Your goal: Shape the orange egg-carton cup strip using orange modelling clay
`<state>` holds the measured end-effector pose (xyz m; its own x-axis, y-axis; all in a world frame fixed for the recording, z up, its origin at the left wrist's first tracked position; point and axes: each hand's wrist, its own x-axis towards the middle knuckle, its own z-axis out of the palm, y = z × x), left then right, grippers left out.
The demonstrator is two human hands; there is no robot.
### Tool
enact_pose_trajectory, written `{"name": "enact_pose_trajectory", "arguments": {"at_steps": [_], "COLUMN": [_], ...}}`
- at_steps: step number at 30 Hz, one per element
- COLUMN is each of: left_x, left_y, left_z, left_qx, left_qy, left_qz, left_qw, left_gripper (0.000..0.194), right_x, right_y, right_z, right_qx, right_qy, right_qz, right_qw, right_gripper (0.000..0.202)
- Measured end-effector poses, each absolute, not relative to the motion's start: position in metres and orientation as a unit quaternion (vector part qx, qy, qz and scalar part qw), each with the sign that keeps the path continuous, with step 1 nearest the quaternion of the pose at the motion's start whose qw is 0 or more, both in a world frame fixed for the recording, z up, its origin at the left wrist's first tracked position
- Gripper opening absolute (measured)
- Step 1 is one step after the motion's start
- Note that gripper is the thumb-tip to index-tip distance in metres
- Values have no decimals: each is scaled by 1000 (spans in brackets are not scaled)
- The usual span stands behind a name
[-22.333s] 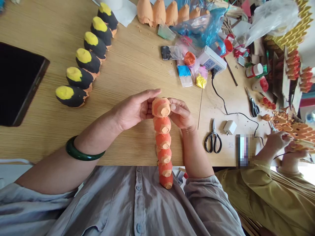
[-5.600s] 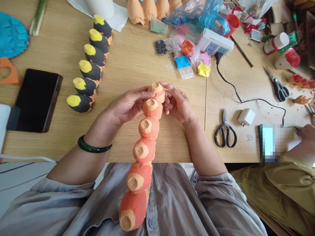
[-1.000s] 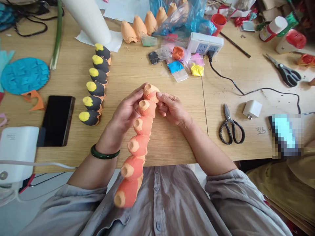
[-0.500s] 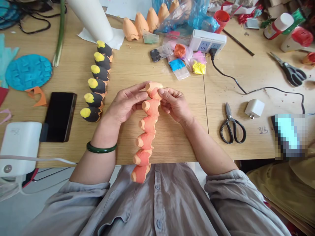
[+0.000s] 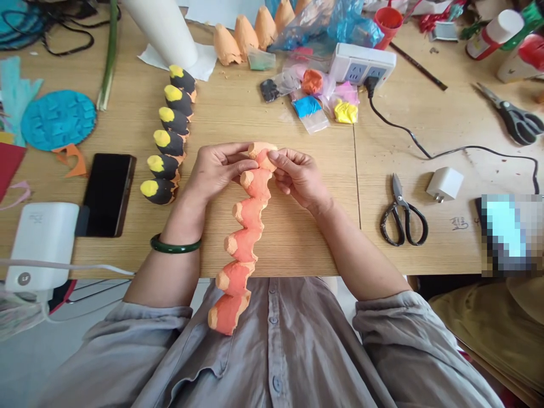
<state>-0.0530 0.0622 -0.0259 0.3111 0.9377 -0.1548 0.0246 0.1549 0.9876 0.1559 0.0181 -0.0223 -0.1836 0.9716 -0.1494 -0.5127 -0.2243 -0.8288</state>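
Observation:
Between my hands is an egg carton strip point(image 5: 246, 213), a row of several joined cones. Reddish-orange clay covers much of its sides, and the blunt tips are bare pale orange. My left hand point(image 5: 217, 173) grips the far end from the left, thumb on the near side and fingers partly hidden behind. The thumb of my right hand point(image 5: 297, 173) presses on the clay of the farthest cone, its other fingers curled beneath. The strip's near end hangs past the table edge over my shirt. Left of my hands lies a black egg carton strip point(image 5: 170, 141) with yellow tips.
Packets of coloured clay point(image 5: 312, 82) and a white power strip point(image 5: 363, 63) lie beyond my hands. Black-handled scissors point(image 5: 403, 218) and a white charger point(image 5: 445, 183) are on the right. A dark phone point(image 5: 109, 195) and a white power bank point(image 5: 42, 241) lie left. Uncoloured cones point(image 5: 246, 35) stand behind.
The strip's near end has swung left and toward me, so it slants more. Both hands keep their hold at the far end. The whole view has shifted slightly.

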Motion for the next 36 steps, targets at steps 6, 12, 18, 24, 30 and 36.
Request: {"name": "enact_pose_trajectory", "arguments": {"at_steps": [6,12,18,24,30,36], "left_x": [-50,-48,-43,-36,-33,-34], "left_y": [54,54,47,38,30,27], "left_z": [-15,-21,-12,-6,3,2], "left_qx": [538,513,476,491,521,509], "left_qy": [442,397,408,411,396,394], "left_qz": [360,389,401,419,410,418], "left_qw": [621,654,668,644,635,640], "left_gripper": [76,63,54,52,46,33], "right_x": [160,158,154,151,148,145], "right_y": [21,20,17,7,-1,-5], "right_z": [-20,-19,-20,-16,-19,-20], "right_qx": [-366,-377,-380,-403,-406,-401], "right_qy": [-312,-315,-340,-396,-507,-559], "right_qz": [703,679,659,626,536,478], "right_qw": [524,545,553,538,540,546], "right_gripper": [67,66,66,62,57,42]}}
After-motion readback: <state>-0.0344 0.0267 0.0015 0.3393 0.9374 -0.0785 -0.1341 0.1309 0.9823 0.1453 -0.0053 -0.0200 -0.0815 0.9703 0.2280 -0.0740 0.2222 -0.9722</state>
